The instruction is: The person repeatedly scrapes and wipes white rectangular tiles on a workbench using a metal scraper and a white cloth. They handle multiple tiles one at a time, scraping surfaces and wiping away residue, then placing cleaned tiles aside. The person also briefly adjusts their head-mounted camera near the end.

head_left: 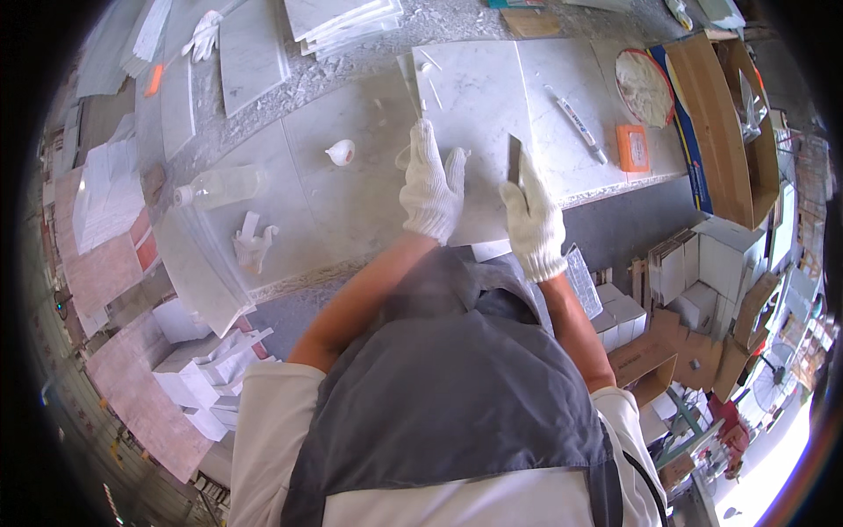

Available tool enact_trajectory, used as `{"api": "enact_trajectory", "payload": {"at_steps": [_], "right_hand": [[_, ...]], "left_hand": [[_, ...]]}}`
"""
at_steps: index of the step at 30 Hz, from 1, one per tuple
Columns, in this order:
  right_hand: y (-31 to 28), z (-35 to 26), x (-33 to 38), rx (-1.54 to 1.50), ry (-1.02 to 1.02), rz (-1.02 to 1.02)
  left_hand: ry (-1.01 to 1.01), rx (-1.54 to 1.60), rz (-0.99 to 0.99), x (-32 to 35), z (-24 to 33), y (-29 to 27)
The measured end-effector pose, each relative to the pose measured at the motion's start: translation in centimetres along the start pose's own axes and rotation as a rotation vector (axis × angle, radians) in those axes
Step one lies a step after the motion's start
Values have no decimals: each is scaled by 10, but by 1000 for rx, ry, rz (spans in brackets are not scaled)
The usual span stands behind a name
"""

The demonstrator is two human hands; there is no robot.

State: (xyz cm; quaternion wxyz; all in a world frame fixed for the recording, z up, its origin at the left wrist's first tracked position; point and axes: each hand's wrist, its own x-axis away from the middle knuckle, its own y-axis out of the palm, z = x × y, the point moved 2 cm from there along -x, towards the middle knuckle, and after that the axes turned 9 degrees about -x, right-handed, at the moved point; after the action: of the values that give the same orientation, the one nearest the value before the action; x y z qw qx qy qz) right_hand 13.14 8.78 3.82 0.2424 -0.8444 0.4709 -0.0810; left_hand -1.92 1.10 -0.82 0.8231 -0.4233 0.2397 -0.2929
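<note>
White knitted gloves cover both hands. My left hand (430, 186) lies at the left side of a pale grey-veined stone tile (474, 97), its fingers stretched out and thumb apart. In my right hand (534, 220), toward the tile's right side, is a flat dark blade like a scraper (515, 156), upright between thumb and fingers; its lower part is hidden by the glove. Small white slivers (430, 75) lie on the tile's far part. To its right are a white marker pen (575, 127) and an orange box (632, 147).
A round container of white powder (644, 88) stands beside an open cardboard box (716, 123) on the right. Leftward lie a small white nozzle-like piece (341, 153), a clear bottle (224, 187) and a crumpled glove (253, 241). Stacked tiles (342, 22) sit at the back.
</note>
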Motion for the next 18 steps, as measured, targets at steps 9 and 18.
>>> {"api": "enact_trajectory", "payload": {"at_steps": [9, 18], "right_hand": [[-30, 15, 61, -305, 561, 304], [-55, 13, 66, -486, 654, 447]], "left_hand": [[539, -202, 60, -12, 40, -19], [740, -363, -173, -95, 69, 34]]}}
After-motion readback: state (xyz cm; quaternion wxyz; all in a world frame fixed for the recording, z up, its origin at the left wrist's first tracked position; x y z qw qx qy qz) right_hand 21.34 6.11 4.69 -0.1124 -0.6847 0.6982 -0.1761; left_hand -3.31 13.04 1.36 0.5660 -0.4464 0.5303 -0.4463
